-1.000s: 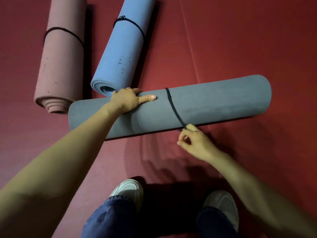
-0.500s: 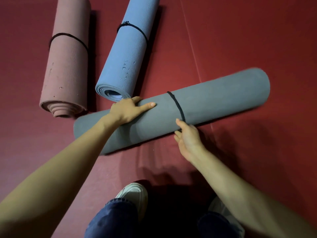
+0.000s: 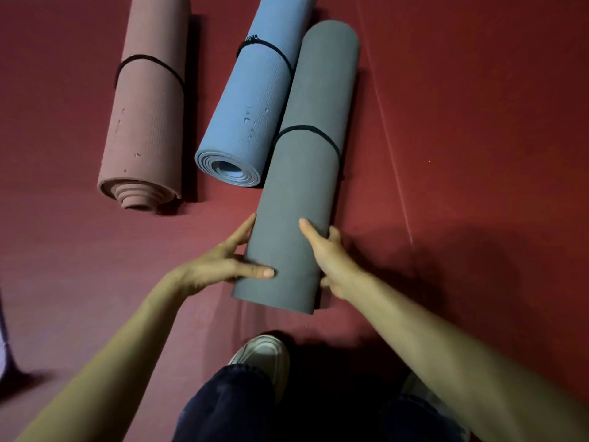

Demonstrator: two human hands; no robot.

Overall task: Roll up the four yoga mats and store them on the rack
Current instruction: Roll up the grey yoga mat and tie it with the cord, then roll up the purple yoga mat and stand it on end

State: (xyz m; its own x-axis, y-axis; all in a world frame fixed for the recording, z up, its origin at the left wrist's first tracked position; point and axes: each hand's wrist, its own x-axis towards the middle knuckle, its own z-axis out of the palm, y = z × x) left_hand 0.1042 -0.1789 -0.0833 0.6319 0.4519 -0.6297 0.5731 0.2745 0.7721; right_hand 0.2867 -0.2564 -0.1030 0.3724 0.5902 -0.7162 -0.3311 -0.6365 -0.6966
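Three rolled mats lie on the red floor, each tied with a black band. The grey mat (image 3: 306, 186) points away from me, its far half touching the blue mat (image 3: 251, 100) on its left. Farther left, apart from both, lies the pink mat (image 3: 146, 116). My left hand (image 3: 220, 266) holds the grey mat's near end from the left, thumb across the top. From the right, my right hand (image 3: 331, 256) grips the same end, thumb on top and fingers wrapped round the far side. No rack and no fourth mat are in view.
My white shoe (image 3: 264, 355) and dark trouser legs are just below the grey mat's near end. A seam in the red floor (image 3: 389, 138) runs along the right of the grey mat. A dark blurred object (image 3: 6, 355) shows at the left edge.
The grey mat has swung from lying crosswise in front of me to pointing away, alongside the blue mat. My right hand left the band, and both hands now hold the near end.
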